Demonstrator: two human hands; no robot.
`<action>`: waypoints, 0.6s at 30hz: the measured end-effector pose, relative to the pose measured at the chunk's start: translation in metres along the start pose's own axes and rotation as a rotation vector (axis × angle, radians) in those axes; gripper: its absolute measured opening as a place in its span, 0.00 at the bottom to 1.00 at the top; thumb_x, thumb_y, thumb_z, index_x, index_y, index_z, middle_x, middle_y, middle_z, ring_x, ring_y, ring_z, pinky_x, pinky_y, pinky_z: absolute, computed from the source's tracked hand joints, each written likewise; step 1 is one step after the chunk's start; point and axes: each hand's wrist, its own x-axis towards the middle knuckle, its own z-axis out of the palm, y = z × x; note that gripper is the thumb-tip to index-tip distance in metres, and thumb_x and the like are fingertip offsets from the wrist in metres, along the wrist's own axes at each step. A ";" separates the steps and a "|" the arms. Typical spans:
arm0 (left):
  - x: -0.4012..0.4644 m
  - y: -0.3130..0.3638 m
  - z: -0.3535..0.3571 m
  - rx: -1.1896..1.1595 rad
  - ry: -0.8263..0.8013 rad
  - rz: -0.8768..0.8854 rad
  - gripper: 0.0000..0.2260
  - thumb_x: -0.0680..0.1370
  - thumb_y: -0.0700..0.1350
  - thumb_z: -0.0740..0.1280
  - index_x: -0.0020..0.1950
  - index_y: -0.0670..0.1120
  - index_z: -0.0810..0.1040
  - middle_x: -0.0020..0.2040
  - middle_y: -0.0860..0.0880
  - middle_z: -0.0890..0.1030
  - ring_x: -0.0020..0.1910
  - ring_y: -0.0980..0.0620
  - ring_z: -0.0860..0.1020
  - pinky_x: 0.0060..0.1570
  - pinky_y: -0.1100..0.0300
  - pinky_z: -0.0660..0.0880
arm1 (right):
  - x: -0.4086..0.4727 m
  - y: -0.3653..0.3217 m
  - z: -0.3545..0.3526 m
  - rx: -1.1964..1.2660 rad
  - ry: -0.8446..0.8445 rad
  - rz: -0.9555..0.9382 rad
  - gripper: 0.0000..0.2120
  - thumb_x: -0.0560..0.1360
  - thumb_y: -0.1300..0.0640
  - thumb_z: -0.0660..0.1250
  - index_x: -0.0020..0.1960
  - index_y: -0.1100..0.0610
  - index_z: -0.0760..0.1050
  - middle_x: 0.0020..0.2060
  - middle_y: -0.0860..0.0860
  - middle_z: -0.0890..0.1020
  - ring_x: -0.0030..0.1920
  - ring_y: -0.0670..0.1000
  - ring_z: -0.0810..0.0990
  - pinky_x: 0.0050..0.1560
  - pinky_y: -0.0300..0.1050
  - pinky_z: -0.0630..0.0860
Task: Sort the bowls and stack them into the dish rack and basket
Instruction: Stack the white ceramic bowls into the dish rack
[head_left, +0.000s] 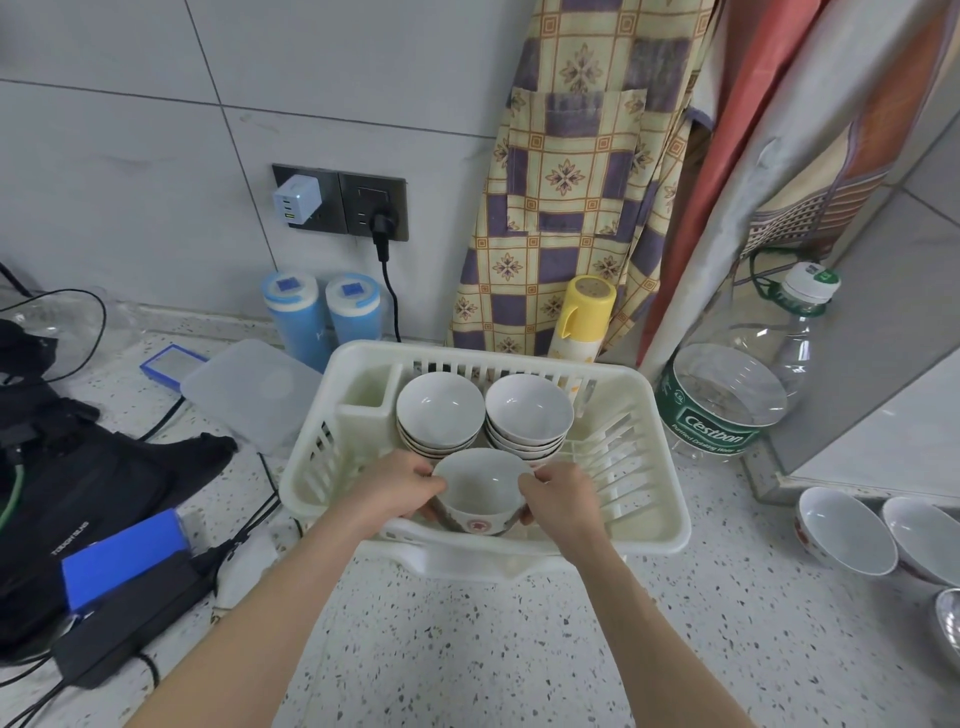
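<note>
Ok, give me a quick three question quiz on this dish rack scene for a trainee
1. True or false: both hands hold one bowl.
2. How many bowl stacks already stand in the dish rack?
3. Where do the loose bowls wait: A, right of the rack; B, on the black bag?

Key:
1. True: left hand and right hand grip its sides.
2. Two: left stack, right stack.
3. A: loose bowls on the counter.

Metal bowl (949, 621): cut off by right edge, only a sliver showing. Rightmost white bowl (922, 540): partly cropped. Held bowl (480, 493): flanks covered by left hand (395, 491) and right hand (558, 501); lower part behind rack rim (519, 543). Stacked bowls (440, 410): lower ones mostly hidden, count unclear. Black bag (78, 478): cropped left.
</note>
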 end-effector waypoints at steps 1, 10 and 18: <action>0.000 0.001 0.000 -0.011 -0.015 -0.014 0.11 0.75 0.49 0.68 0.48 0.42 0.82 0.35 0.44 0.81 0.27 0.52 0.70 0.32 0.61 0.66 | 0.000 0.000 0.000 0.009 -0.009 0.006 0.13 0.67 0.59 0.61 0.30 0.67 0.76 0.23 0.52 0.82 0.26 0.48 0.75 0.29 0.39 0.69; -0.003 0.006 -0.002 -0.022 -0.083 -0.049 0.02 0.73 0.43 0.68 0.42 0.48 0.80 0.38 0.49 0.82 0.29 0.52 0.72 0.34 0.60 0.68 | 0.000 0.000 0.005 -0.069 0.004 -0.010 0.12 0.67 0.58 0.62 0.38 0.68 0.76 0.33 0.62 0.82 0.28 0.51 0.69 0.32 0.43 0.66; -0.001 0.005 0.001 0.105 -0.044 0.016 0.10 0.71 0.39 0.72 0.44 0.53 0.78 0.37 0.57 0.82 0.33 0.64 0.82 0.33 0.67 0.75 | -0.001 -0.002 0.004 -0.094 -0.065 0.016 0.11 0.65 0.61 0.62 0.43 0.59 0.81 0.32 0.59 0.84 0.32 0.55 0.78 0.35 0.44 0.71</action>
